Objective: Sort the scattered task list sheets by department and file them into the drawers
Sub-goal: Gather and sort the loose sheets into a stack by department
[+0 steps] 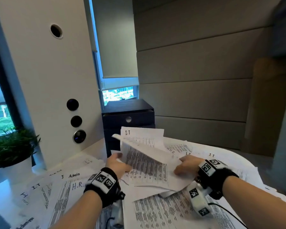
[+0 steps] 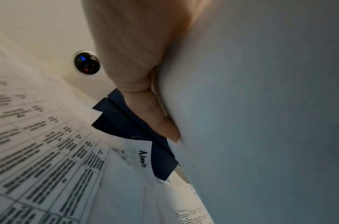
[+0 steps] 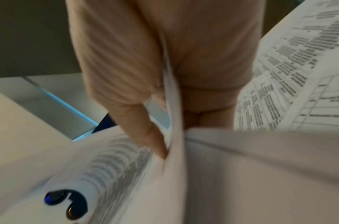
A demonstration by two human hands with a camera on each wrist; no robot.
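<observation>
Both hands hold one printed task list sheet (image 1: 149, 164) lifted above the paper-strewn table (image 1: 96, 150). Left hand (image 1: 117, 164) pinches the sheet's left edge, thumb (image 2: 145, 106) pressed against the paper in the left wrist view. Right hand (image 1: 187, 165) grips the right edge with curled fingers; in the right wrist view its thumb (image 3: 143, 125) lies on one face of the paper and the other fingers are behind it. The held sheet tilts, with its far left corner raised and curling.

Just behind it stands another sheet headed "I.T" (image 1: 142, 133), partly covering the front of the black drawer unit (image 1: 128, 113) at the far side of the table. The unit's top drawer (image 1: 128, 119) sits slightly open.

More sheets cover the table all round the hands: one headed "Admin" (image 1: 73, 175) and one headed "H.R" (image 1: 77, 185) at the near left, others marked "I.T" at the left and far right. A potted plant (image 1: 10, 149) stands at the far left beside the window (image 1: 0, 111).
</observation>
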